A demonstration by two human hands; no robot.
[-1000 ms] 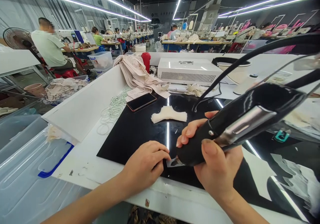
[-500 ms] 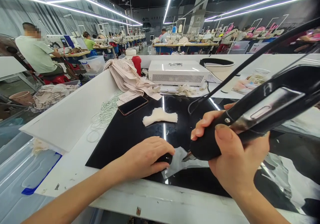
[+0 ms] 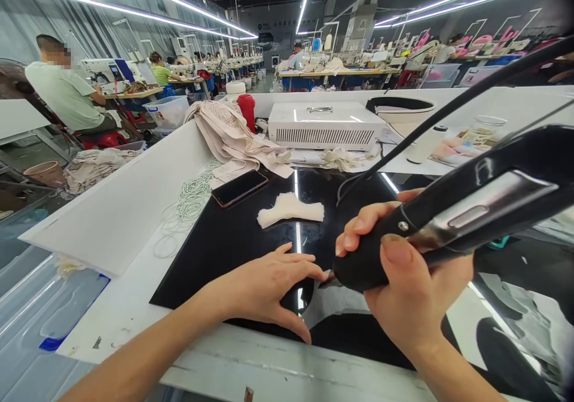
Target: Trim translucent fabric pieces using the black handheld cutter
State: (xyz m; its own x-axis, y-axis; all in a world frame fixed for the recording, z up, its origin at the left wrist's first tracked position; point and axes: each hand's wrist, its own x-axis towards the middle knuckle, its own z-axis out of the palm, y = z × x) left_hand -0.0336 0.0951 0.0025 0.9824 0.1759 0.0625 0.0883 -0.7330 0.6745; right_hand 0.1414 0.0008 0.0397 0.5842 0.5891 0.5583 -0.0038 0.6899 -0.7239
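Observation:
My right hand (image 3: 403, 282) grips a black hand tool (image 3: 466, 207) with a silver strip and a black cable, its tip pointing down at the glossy black mat (image 3: 233, 234). My left hand (image 3: 269, 285) lies flat on the mat with fingers spread, its fingertips right beside the tool's tip. Whether a scrap lies under the fingers is hidden. A small cream fabric piece (image 3: 290, 209) rests on the mat farther back, apart from both hands.
A dark phone (image 3: 239, 187) lies at the mat's back left beside white elastic loops (image 3: 186, 201). Behind stand a white vented box (image 3: 327, 125), a beige fabric pile (image 3: 231, 133) and a red bottle (image 3: 247, 110). People sit at sewing tables at the left.
My left hand has opened from a curled fist to flat, spread fingers. The tool in my right hand has stayed near the same spot on the mat.

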